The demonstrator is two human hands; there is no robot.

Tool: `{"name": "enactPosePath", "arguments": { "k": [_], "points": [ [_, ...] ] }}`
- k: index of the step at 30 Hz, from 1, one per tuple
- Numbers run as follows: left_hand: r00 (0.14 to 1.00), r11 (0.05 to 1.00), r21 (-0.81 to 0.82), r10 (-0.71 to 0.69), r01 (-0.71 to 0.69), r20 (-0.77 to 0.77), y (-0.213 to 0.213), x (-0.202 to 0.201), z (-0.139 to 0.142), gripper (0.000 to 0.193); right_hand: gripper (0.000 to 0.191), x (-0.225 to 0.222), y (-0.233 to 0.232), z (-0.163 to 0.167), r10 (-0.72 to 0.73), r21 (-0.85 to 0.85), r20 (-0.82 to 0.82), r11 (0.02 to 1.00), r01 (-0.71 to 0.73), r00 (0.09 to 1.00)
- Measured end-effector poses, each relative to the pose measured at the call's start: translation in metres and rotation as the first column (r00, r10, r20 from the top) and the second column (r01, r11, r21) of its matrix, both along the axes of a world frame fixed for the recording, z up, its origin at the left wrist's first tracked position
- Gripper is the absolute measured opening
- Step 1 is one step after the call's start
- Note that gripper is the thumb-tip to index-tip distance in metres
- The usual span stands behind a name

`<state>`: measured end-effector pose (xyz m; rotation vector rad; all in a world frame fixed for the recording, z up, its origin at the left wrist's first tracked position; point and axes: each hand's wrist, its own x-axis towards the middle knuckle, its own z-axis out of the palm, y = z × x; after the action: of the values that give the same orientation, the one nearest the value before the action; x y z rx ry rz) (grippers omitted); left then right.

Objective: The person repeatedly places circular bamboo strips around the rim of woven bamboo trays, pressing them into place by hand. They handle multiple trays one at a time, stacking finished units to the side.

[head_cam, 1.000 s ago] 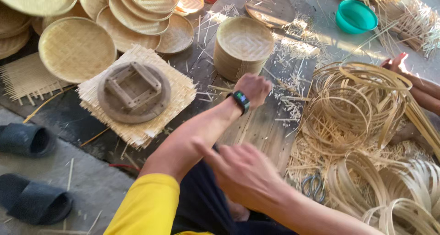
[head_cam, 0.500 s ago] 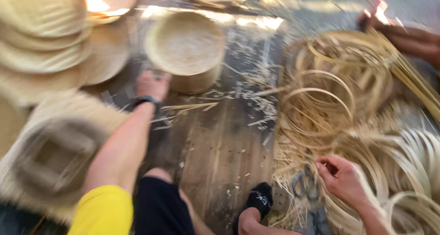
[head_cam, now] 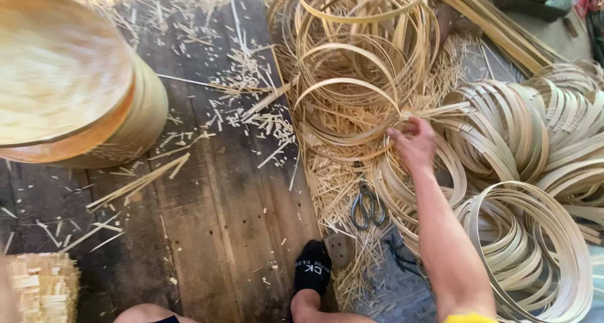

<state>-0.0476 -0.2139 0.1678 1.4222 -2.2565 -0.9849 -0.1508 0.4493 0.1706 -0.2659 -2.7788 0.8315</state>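
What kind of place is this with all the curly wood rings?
Probably a basket-weaving workshop, on a floor of dark wooden planks. The right hand reaches into a pile of pale bamboo strip hoops, a round woven bamboo basket sits nearby, and metal scissors lie among straw-coloured shavings.

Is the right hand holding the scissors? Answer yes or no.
No: the right hand reaches into the bamboo hoops, while the scissors lie untouched on the shavings below it.

Pretty much everything here is pale straw-yellow: the bamboo hoops (head_cam: 352, 102), the shavings (head_cam: 264, 118), the round basket (head_cam: 69, 90) with its slightly browner rim. Floor planks (head_cam: 214, 235) are dark brown, weathered grey. Sock (head_cam: 313, 269) is black, scissors (head_cam: 368, 206) dull grey, sleeve (head_cam: 469, 318) bright yellow.
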Motion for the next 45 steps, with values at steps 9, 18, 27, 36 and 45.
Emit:
{"name": "enactPosePath", "arguments": {
  "k": [9, 18, 27, 36, 45],
  "points": [
    [0.978, 0.991, 0.073, -0.095, 0.110, -0.186, 0.042, 0.097, -0.034, 0.026, 0.029, 0.033, 0.030, -0.005, 0.035, -0.215, -0.018, 0.976, -0.038, 0.999],
    [0.903, 0.673, 0.706, 0.132, 0.220, -0.408, 0.208, 0.231, -0.169, 0.022, 0.028, 0.088, 0.011, 0.053, 0.144, -0.257, -0.269, 0.942, -0.215, 0.952],
    [0.907, 0.927, 0.205, -0.229, 0.315, -0.354, 0.219, 0.186, -0.124, 0.057, 0.028, 0.108, -0.152, 0.009, 0.859, -0.309, 0.150, 0.511, -0.802, 0.490],
    [0.687, 0.612, 0.312, -0.649, 0.727, -0.327, 0.196, 0.070, -0.101, 0.022, 0.016, 0.080, -0.204, -0.080, 0.683, -0.548, 0.270, 0.689, -0.475, 0.679],
    [0.543, 0.592, -0.071, -0.775, 0.803, -0.323, 0.188, 0.047, -0.168, 0.029, 0.009, 0.091, -0.227, -0.116, 0.479, -0.317, 0.014, 0.835, -0.450, 0.878]
  ]
}}
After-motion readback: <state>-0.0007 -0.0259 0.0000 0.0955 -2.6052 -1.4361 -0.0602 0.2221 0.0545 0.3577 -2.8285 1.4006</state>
